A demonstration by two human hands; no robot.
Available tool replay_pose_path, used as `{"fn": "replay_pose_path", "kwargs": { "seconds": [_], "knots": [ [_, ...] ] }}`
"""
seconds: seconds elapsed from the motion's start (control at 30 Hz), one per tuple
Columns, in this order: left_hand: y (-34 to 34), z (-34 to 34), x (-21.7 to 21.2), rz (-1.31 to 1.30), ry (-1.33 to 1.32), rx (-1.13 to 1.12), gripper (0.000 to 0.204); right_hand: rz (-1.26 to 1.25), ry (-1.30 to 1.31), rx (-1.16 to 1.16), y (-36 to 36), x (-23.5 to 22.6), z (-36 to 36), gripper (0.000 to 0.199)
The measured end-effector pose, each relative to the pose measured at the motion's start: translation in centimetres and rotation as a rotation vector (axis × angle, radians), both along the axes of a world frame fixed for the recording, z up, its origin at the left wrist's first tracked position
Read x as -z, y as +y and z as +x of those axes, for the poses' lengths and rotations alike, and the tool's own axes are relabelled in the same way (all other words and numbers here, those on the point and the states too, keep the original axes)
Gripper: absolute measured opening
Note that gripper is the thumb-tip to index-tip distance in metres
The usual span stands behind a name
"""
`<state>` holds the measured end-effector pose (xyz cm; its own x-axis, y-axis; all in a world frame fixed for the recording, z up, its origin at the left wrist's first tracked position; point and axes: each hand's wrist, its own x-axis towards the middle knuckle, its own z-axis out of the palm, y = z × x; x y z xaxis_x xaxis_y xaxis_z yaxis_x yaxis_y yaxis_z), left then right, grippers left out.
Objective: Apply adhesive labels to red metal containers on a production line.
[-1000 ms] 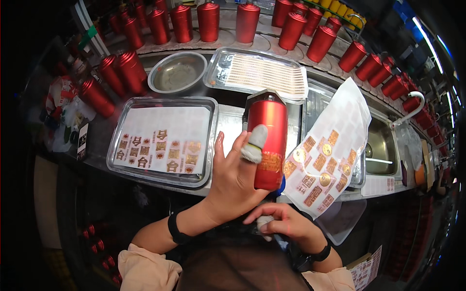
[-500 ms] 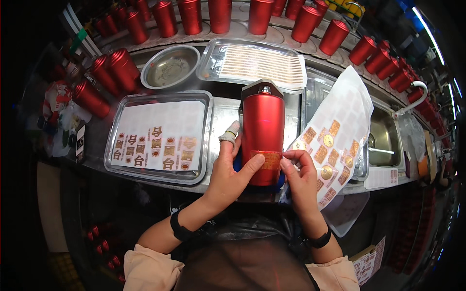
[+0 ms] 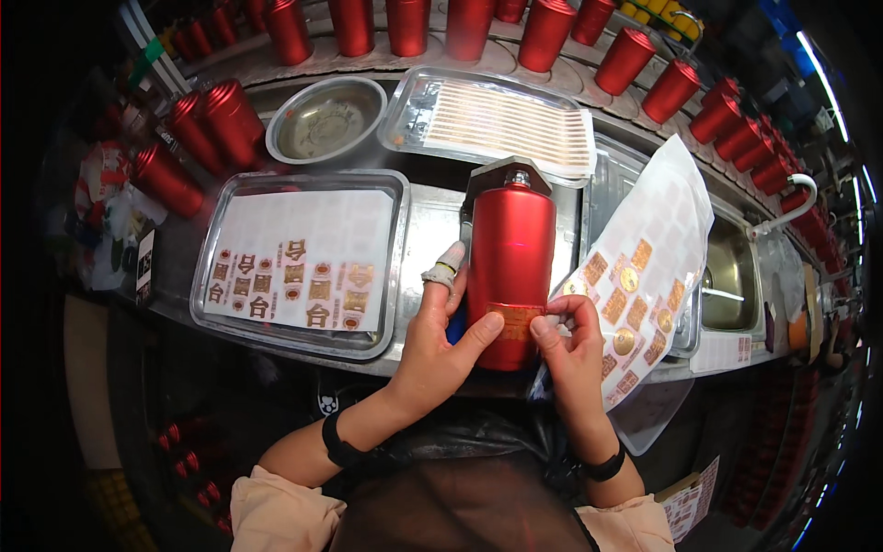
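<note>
A glossy red bottle [image 3: 513, 248] with a short neck lies before me, its base toward me, in front of a dark angular holder [image 3: 506, 170]. A gold decal [image 3: 521, 322] sits across its lower part. My left hand [image 3: 428, 350] steadies the bottle from the left, thumb pressed on the decal's left side; a whitish wrap covers one of its fingers. At the decal's right edge, my right hand [image 3: 575, 345] is closed in a pinch with thumb and forefinger. Whether the decal's edge is lifted is too small to tell.
At left, a metal tray [image 3: 401, 267] holds a sheet of gold decals. Behind stand a steel bowl [image 3: 326, 120] and a tray [image 3: 395, 124] with striped strips. Another decal sheet [image 3: 667, 202] leans at right beside a sink [image 3: 736, 262]. Several red bottles [image 3: 547, 37] line the curved track.
The bottle and both hands have come slightly nearer to me and right in the picture. The view has shifted a little. Red bottles on the back track stand in different places.
</note>
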<state>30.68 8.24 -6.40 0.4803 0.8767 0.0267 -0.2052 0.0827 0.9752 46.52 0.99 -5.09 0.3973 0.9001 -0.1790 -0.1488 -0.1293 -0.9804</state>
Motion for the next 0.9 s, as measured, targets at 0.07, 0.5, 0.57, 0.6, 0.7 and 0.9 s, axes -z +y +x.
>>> {"fn": "replay_pose_path", "kwargs": {
  "seconds": [0.07, 0.5, 0.57, 0.6, 0.7, 0.9],
  "knots": [
    [0.0, 0.0, 0.0, -0.007, -0.016, 0.014, 0.073, 0.009, -0.031, 0.001, 0.1, 0.0, -0.2, 0.035],
    [0.4, -0.2, 0.9, -0.2, -0.227, -0.02, 0.066, -0.006, -0.062, 0.015, 0.2, 0.1, -0.4, 0.033],
    [0.5, -0.4, 1.0, -0.244, -0.254, 0.007, 0.065, -0.023, -0.069, 0.01, 0.2, -0.1, -0.4, 0.032],
    [0.4, -0.5, 0.9, -0.229, -0.258, 0.01, 0.065, -0.031, -0.074, 0.004, 0.2, -0.1, -0.4, 0.032],
    [0.1, -0.5, 0.7, -0.193, -0.174, 0.0, 0.074, -0.029, -0.094, 0.002, 0.2, -0.4, -0.6, 0.034],
    [0.0, -0.3, 0.5, 0.037, -0.023, -0.022, 0.085, -0.021, -0.16, 0.013, 0.3, -0.5, -1.1, 0.039]
  ]
}}
